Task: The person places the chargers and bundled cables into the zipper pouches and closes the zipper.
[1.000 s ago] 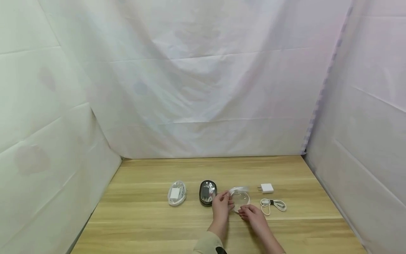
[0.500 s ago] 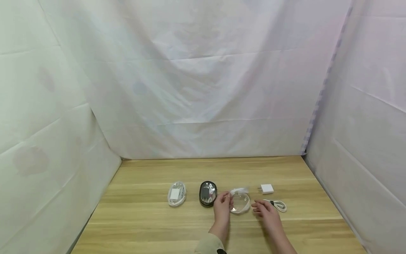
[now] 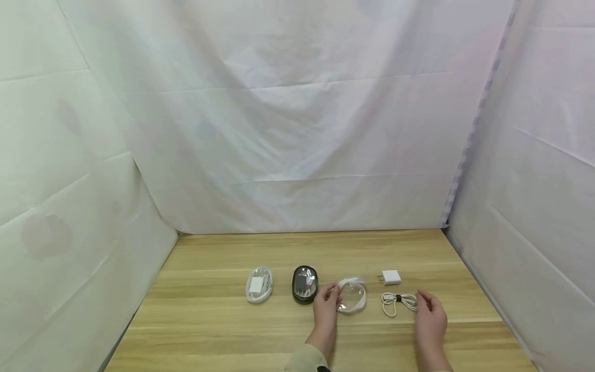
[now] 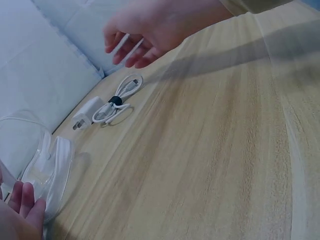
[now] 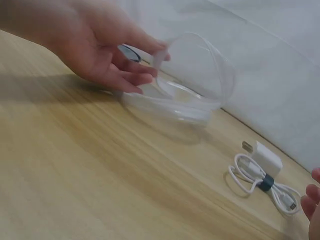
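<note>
One clear plastic oval case, edged with a whitish band, is unzipped on the wood-grain tabletop; the right wrist view shows its glossy, see-through lid curving up above the base. To its left is a black-rimmed oval case with a dark charger under the shiny top, and farther left a white-rimmed oval case with a boxy white charger and coiled cord inside. To the right of the clear case lies a smooth, block-shaped plug adapter, its metal prongs pointing left (they catch some light in the wrist views). Just nearer the person, a thin white USB cable is gathered into loops by a dark strap.

The left hand grips the clear case at its left edge, thumb and fingers close together on the plastic; a beige sleeve covers the forearm behind it. The right hand holds itself just beside the cable's right end, fingers loosely bent and parted, its grip free. Pale, creased cloth hangs behind the tabletop.
</note>
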Tool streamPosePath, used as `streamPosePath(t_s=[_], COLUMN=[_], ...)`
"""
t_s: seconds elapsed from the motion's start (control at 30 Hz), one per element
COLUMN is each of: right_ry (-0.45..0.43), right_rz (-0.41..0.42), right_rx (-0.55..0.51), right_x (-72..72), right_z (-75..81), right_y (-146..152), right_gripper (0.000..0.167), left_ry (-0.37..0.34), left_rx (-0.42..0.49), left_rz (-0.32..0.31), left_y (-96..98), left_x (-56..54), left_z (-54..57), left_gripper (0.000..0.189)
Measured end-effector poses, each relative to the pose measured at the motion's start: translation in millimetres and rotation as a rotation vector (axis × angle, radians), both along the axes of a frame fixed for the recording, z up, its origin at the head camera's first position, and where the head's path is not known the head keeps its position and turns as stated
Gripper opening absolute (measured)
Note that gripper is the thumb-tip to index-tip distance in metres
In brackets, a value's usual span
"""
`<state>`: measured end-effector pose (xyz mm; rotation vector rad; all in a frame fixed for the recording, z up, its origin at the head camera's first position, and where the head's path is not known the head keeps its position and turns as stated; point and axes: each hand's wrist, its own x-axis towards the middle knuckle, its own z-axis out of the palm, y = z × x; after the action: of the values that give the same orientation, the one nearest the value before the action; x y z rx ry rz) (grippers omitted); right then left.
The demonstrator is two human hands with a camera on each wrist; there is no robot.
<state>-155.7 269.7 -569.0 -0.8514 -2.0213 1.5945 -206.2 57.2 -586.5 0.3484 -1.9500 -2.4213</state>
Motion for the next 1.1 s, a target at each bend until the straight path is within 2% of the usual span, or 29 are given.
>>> streamPosePath(t_s=[0.13, 0.17, 0.3, 0.37, 0.4, 0.5, 0.7, 0.87, 1.1], right_ry=[-0.027, -0.041, -0.105, -0.145, -0.163, -0.205, -0.219, -0.221, -0.189], right_rz=[-0.024, -0.018, 0.027, 0.061, 0.079, 0.127, 0.149, 0.145, 0.127], right_rx=[0.032, 0.036, 0.088, 0.131, 0.157, 0.247, 0.367, 0.362, 0.266], right_x=[-1.1, -1.6, -1.2, -1.6, -1.9, -4.4, -7.3, -7.7, -5.8], right_z=[-5.6, -7.3, -16.9, -22.0, -24.3, -29.2, -29.8, -26.3, -22.9], right_y=[9.9, 12.2, 21.7, 26.2, 28.2, 32.2, 32.1, 30.7, 27.9], right_gripper=[0.038, 0.039, 0.043, 0.042, 0.041, 0.038, 0.03, 0.029, 0.029], left_ry=[0.008, 0.012, 0.008, 0.006, 0.004, 0.01, 0.002, 0.0, 0.004], left_rx=[0.011, 0.013, 0.013, 0.011, 0.012, 0.013, 0.009, 0.013, 0.022], left_rz=[-0.01, -0.014, -0.015, -0.014, -0.012, -0.012, -0.014, -0.01, -0.009], left_y=[0.3, -0.4, -0.6, -1.3, -1.0, -2.5, -2.4, -0.9, -1.4], left_x=[0.9, 3.2, 3.6, 3.5, 1.6, 2.3, 2.7, 1.4, 0.2], left_z=[0.8, 6.4, 5.2, 4.1, -1.5, -2.3, -3.3, -2.6, -2.2], left_gripper=[0.018, 0.018, 0.019, 0.02, 0.02, 0.021, 0.021, 0.022, 0.023])
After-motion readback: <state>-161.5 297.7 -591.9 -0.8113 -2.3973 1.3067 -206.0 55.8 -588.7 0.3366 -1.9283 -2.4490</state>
